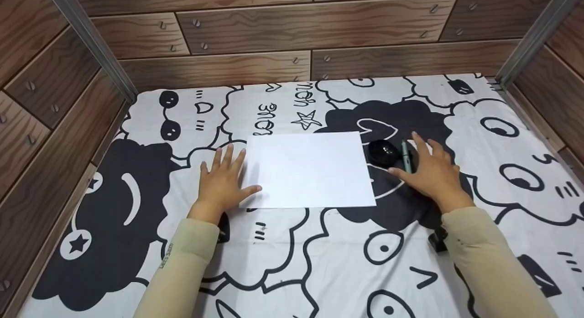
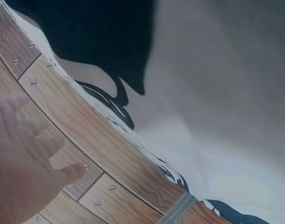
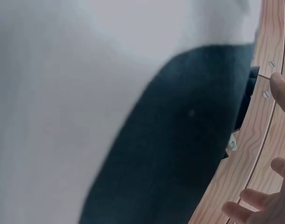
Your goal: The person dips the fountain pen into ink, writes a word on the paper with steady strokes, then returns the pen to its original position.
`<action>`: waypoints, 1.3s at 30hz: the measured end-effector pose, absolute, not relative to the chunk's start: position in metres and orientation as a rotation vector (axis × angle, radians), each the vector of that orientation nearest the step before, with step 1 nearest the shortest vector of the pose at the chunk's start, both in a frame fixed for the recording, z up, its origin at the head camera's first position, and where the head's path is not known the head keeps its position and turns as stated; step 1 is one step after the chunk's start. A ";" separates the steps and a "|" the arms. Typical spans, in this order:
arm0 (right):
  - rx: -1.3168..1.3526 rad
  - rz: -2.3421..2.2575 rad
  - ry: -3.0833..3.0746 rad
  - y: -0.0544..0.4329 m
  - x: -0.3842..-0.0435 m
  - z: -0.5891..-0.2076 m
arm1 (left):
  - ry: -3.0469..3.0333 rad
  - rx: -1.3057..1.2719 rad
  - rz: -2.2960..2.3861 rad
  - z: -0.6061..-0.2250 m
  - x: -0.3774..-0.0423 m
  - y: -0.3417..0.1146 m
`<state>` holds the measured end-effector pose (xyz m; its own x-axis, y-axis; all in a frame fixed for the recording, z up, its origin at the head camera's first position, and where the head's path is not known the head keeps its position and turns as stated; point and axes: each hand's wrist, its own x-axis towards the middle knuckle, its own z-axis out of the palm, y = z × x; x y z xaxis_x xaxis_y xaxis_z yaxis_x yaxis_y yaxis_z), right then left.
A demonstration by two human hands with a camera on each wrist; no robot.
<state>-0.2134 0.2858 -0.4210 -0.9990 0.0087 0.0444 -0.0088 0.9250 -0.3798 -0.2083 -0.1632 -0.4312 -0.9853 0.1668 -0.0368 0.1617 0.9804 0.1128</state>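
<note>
A blank white sheet of paper (image 1: 310, 169) lies flat on the patterned cloth. My left hand (image 1: 222, 183) is at its left edge, fingers spread, the thumb reaching over the lower left part of the sheet. Right of the paper sit a small glossy black round object (image 1: 382, 153), whose kind I cannot tell, and a teal pen (image 1: 406, 157). Beside the pen is my right hand (image 1: 433, 174), fingers apart, nothing gripped. The left wrist view shows the left hand (image 2: 25, 163) with loosely extended fingers; in the right wrist view, the right hand (image 3: 268, 191) is partly cut off.
A white cloth (image 1: 283, 245) with black cartoon drawings covers the surface. Wood-print panels (image 1: 255, 33) stand behind it and at both sides, with grey metal posts (image 1: 93, 44) at the corners. A small black object (image 1: 438, 240) shows by the right sleeve.
</note>
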 end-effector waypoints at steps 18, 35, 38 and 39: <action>0.020 0.900 -2.970 0.295 -0.220 -0.431 | 3.006 0.330 0.191 -0.434 -0.211 -0.170; -0.113 1.105 -2.868 0.296 -0.222 -0.436 | 2.933 0.405 0.230 -0.435 -0.211 -0.172; -0.103 1.106 -2.860 0.297 -0.222 -0.437 | 2.922 0.411 0.242 -0.436 -0.212 -0.172; -0.102 1.107 -2.860 0.298 -0.222 -0.437 | 2.917 0.411 0.244 -0.437 -0.212 -0.171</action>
<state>-0.2217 0.2977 -0.4368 -0.9951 0.0885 0.0443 0.0356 0.7379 -0.6740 -0.2123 -0.1714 -0.4369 -0.9444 0.2875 -0.1597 0.2570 0.9481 0.1871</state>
